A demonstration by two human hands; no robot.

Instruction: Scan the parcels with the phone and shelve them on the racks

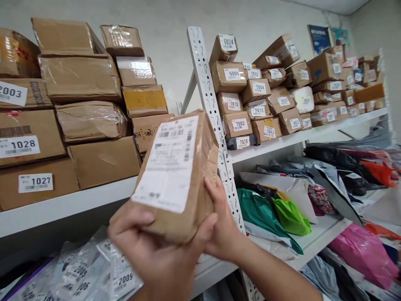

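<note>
A brown cardboard parcel (200, 167) is held up in front of the shelves, tilted, with a large white shipping label (169, 167) facing me. Its lower end rests in my left hand (156, 246), fingers at the left edge and thumb on the right side. My right hand (222, 217) grips the parcel's right side, with some of its fingers hidden behind. Both hands are closed on the same parcel. The print on the label is partly blurred.
Numbered cardboard boxes (90, 77) are stacked on the left shelf (72, 205). More small boxes (239, 124) line the right shelf, past a white perforated post (208, 92). Below lie bagged parcels, including a green bag (260, 213), a pink bag (363, 251) and clear bags (75, 267).
</note>
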